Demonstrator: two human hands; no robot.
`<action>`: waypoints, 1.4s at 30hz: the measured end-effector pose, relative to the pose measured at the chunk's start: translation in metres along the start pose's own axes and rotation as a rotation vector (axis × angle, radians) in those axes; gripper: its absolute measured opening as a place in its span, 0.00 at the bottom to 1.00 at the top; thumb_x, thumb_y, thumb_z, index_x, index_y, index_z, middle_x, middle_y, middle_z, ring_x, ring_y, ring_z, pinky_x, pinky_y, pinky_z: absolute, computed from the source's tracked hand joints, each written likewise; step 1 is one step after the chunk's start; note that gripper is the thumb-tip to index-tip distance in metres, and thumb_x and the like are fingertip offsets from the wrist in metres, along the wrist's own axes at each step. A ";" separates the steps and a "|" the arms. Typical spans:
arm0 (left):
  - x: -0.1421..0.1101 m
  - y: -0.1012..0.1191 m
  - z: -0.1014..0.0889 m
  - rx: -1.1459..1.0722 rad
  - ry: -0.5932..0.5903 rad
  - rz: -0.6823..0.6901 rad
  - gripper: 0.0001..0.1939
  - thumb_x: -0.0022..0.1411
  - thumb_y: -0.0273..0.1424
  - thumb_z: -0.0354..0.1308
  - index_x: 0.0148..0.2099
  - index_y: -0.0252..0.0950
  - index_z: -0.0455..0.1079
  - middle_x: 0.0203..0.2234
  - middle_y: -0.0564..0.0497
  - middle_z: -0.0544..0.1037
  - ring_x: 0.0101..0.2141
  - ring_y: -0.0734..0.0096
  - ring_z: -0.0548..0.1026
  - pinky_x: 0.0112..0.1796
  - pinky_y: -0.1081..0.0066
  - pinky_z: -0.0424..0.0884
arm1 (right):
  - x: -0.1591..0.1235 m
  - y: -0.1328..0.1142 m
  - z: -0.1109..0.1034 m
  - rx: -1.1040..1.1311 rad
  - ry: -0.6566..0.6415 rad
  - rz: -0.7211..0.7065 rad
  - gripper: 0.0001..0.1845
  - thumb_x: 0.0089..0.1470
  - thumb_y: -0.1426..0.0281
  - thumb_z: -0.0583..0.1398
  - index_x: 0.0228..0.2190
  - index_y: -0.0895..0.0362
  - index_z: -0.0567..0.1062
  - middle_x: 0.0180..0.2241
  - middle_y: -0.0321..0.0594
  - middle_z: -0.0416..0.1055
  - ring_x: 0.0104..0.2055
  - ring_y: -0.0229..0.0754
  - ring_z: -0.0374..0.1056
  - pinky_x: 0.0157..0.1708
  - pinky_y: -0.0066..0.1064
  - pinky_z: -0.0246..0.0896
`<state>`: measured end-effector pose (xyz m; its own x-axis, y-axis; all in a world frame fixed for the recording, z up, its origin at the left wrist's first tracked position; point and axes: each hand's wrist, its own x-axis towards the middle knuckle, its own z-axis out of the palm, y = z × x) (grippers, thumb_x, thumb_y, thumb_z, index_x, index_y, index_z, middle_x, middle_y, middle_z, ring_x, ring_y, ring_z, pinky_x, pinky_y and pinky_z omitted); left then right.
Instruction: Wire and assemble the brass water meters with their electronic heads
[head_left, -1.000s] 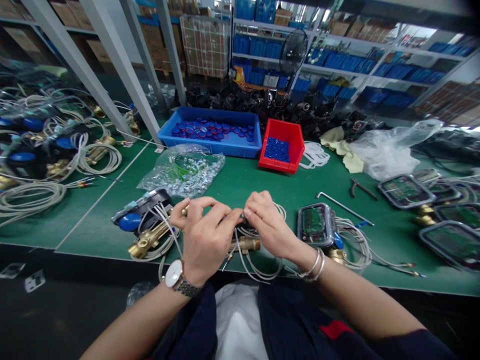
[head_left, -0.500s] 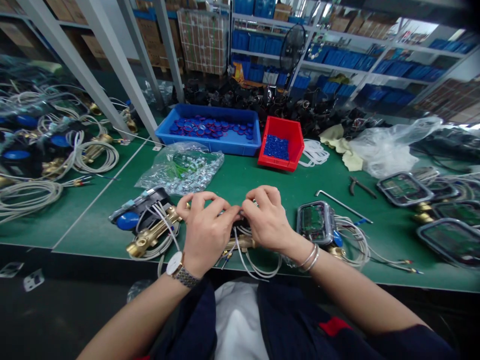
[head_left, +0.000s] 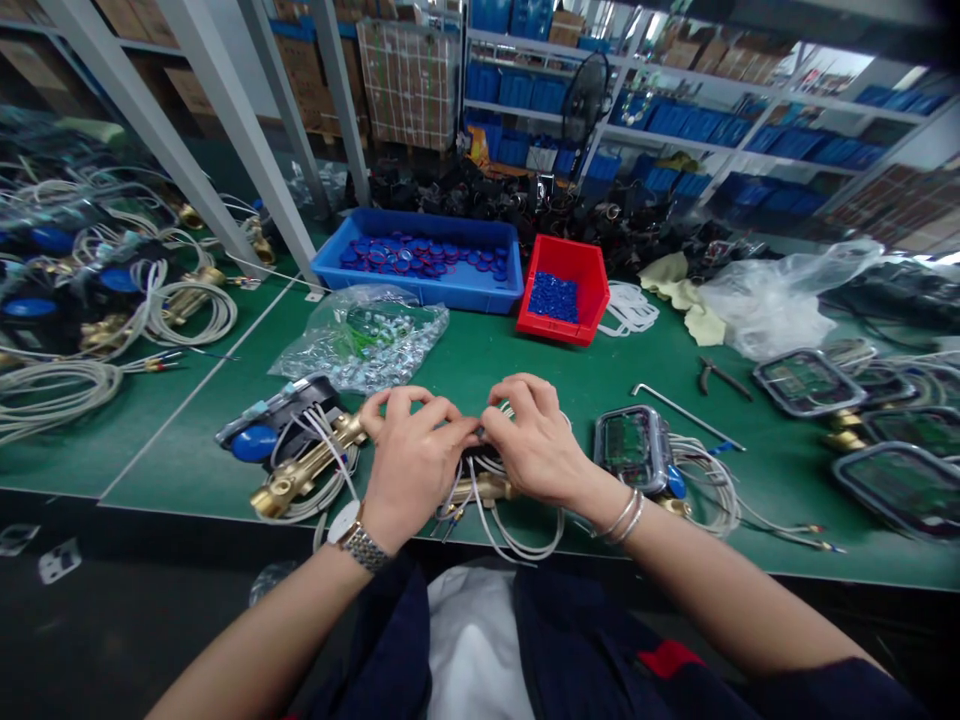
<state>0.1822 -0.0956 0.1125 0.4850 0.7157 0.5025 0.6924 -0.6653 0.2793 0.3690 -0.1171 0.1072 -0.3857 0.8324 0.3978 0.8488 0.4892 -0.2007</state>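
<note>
My left hand [head_left: 416, 455] and my right hand [head_left: 536, 440] meet fingertip to fingertip over a meter with a brass pipe body [head_left: 484, 488]. Both are closed in a pinch at a small part between them, too hidden to name. White cables [head_left: 517, 548] loop out from under my hands towards the bench's front edge. Left of my left hand lies another brass-bodied meter [head_left: 296, 480] with a blue cap [head_left: 255, 442]. To the right of my right hand sits a meter with a clear-covered circuit box [head_left: 632, 447] and coiled cable.
Behind my hands lie a clear bag of small parts [head_left: 364, 340], a blue tray of blue discs [head_left: 322, 268] and a red bin [head_left: 600, 290]. A hex key [head_left: 686, 415] and pliers [head_left: 724, 378] rest at right. More meters crowd both sides; metal posts [head_left: 244, 130] rise at left.
My right hand's fingers have shifted and curled differently at the small part since a second ago. My left hand keeps its pinch with only a slight shift. The things on the bench stay put.
</note>
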 end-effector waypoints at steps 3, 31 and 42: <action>0.000 -0.001 0.001 -0.013 0.001 -0.008 0.06 0.68 0.34 0.61 0.41 0.46 0.80 0.34 0.52 0.81 0.46 0.55 0.66 0.50 0.47 0.56 | 0.001 -0.002 0.002 0.064 -0.064 0.053 0.13 0.69 0.71 0.51 0.32 0.56 0.71 0.39 0.45 0.67 0.46 0.50 0.58 0.49 0.45 0.60; -0.031 -0.031 0.011 -0.428 -0.080 -0.195 0.18 0.69 0.35 0.60 0.59 0.42 0.71 0.50 0.48 0.78 0.51 0.62 0.73 0.53 0.59 0.70 | 0.142 0.038 0.018 0.187 -0.273 -0.056 0.08 0.64 0.77 0.58 0.39 0.58 0.78 0.41 0.44 0.77 0.47 0.46 0.68 0.53 0.40 0.60; -0.033 -0.037 0.013 -0.499 -0.086 -0.195 0.19 0.68 0.35 0.61 0.60 0.43 0.71 0.51 0.47 0.79 0.51 0.61 0.74 0.53 0.59 0.72 | 0.236 0.025 0.128 0.125 -0.425 -0.118 0.09 0.58 0.73 0.64 0.41 0.58 0.82 0.43 0.46 0.80 0.46 0.47 0.73 0.47 0.32 0.62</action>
<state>0.1474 -0.0914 0.0745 0.4294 0.8367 0.3401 0.4459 -0.5238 0.7258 0.2524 0.1250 0.0817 -0.6139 0.7889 0.0270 0.7497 0.5934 -0.2931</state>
